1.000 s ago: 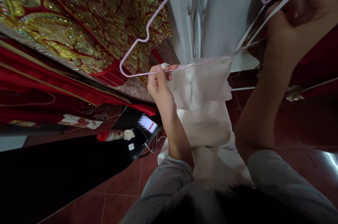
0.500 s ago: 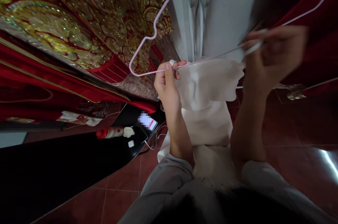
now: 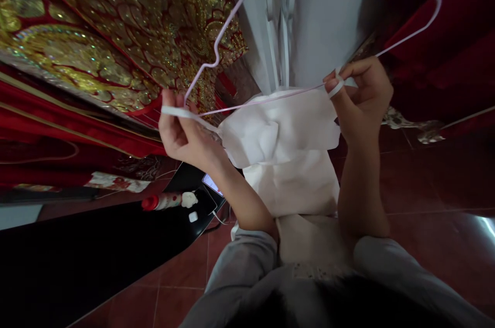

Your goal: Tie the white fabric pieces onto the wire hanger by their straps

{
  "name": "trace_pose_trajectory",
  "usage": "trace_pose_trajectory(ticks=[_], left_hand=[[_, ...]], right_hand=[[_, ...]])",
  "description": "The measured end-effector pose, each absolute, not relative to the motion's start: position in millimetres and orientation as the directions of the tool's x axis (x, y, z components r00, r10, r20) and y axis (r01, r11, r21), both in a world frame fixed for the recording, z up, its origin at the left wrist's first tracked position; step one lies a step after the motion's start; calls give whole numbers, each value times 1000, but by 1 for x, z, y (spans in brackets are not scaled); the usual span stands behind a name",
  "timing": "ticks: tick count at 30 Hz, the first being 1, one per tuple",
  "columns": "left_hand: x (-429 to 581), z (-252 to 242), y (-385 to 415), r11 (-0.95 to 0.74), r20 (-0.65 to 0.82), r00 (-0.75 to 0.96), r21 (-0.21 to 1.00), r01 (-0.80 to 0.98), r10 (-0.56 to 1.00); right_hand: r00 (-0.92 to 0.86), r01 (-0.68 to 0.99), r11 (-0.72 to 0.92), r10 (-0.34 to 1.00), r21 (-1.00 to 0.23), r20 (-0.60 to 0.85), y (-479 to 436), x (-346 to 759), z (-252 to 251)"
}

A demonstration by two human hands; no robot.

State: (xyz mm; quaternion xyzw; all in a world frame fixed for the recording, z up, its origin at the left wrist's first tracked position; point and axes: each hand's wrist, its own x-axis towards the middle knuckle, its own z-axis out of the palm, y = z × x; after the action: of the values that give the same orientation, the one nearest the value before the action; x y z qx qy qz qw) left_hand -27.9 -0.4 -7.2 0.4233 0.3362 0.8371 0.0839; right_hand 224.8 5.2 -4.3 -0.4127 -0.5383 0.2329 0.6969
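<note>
A pale pink wire clothes hanger [image 3: 263, 101] stretches between my hands, its bar slanting up to the right. My left hand [image 3: 185, 129] is at the hanger's left corner, fingers closed on a white strap [image 3: 176, 111] that runs across them toward the white cloth. My right hand [image 3: 361, 98] pinches the bar near its right end, with a white strap [image 3: 336, 88] between thumb and fingers. Thin white cloth [image 3: 286, 124] hangs just under the bar between both hands. More pale fabric [image 3: 294, 183] lies below it; I cannot tell whether it is one piece.
Red garments with gold sequins [image 3: 127, 34] hang close on the left. Dark red cloth [image 3: 456, 60] hangs on the right. A black table [image 3: 96, 245] at lower left holds a phone [image 3: 212, 184], a red-capped bottle [image 3: 162, 201] and a small white case [image 3: 193, 217]. Red tiles [image 3: 417, 250] cover the floor.
My left hand has moved left from the bar to the hanger's corner and now has a white strap across its fingers. The hanger's right end and my right hand have shifted left.
</note>
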Motion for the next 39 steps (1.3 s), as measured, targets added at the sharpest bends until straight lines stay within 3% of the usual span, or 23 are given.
trace_pose_trajectory(ticks=[6, 11, 13, 15, 18, 20, 22, 25, 29, 31, 39], left_hand=[[-34, 48, -3, -570, 615, -179, 784, 248, 768], [-37, 70, 13, -556, 551, 127, 749, 360, 825], [-37, 65, 17, -552, 567, 59, 766, 331, 822], [-34, 52, 17, -528, 566, -161, 818, 227, 808], [-23, 24, 12, -520, 432, -497, 853, -47, 753], [-10, 5, 8, -533, 333, -574, 817, -220, 748], [4, -10, 5, -540, 311, -550, 779, -320, 775], [21, -20, 3, -551, 368, -486, 773, -314, 793], [20, -23, 4, -558, 400, -460, 781, -281, 793], [14, -23, 4, -532, 388, -438, 800, -276, 811], [6, -26, 5, -542, 405, -413, 785, -300, 816]], right_hand=[[287, 169, 571, 751, -803, 595, 2, 227, -3], [318, 216, 596, 706, -773, 633, 2, 224, -4], [314, 236, 598, 699, -766, 642, 3, 224, -5], [302, 240, 599, 701, -764, 645, 4, 223, -6], [312, 233, 603, 696, -763, 646, 4, 219, -5], [311, 224, 600, 703, -768, 640, 2, 215, -4], [287, 226, 591, 719, -774, 633, -1, 211, -6], [309, 224, 602, 702, -766, 642, 1, 216, -18], [579, 261, 707, 430, -658, 692, 21, 256, -36], [596, 314, 749, 323, -584, 735, 34, 283, -36], [363, 352, 773, 407, -528, 838, 78, 335, 13]])
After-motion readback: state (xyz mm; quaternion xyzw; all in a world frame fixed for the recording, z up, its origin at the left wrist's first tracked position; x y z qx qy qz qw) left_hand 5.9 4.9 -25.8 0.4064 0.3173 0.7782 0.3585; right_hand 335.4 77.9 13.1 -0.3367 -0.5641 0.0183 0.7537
